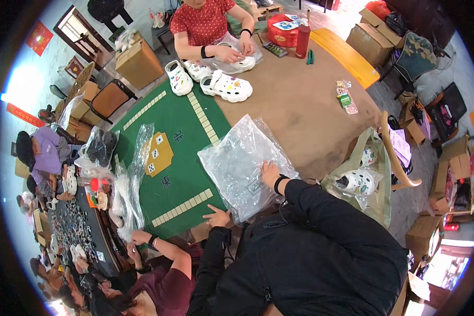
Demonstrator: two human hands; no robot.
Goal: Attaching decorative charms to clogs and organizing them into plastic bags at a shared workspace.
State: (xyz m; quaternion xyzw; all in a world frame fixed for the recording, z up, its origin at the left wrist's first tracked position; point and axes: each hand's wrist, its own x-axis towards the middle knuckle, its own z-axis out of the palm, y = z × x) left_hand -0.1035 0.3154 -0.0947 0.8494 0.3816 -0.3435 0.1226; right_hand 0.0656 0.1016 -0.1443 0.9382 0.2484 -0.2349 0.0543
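Observation:
Clear plastic bags point(243, 152) lie flat in front of me, overlapping the edge of a green table mat point(195, 168). Resting on their right part is my right hand point(270, 175), fingers outstretched. My left hand point(217, 217) is at the mat's near edge, just left of the bags, with its fingers spread and nothing in it. Across the table, a person in a red dotted top handles a white clog point(243, 63) in clear plastic. More white clogs with coloured charms, one a clog point(227, 87) lying on its side, stand beside that person's hands.
To my right, an open sack point(382, 203) holds bagged white clogs by a wooden chair arm point(397, 152). A small charm packet point(346, 97) lies on the brown tabletop. Another person's hands at my left touch clear plastic wrapping point(126, 210). Cardboard boxes point(139, 60) stand around.

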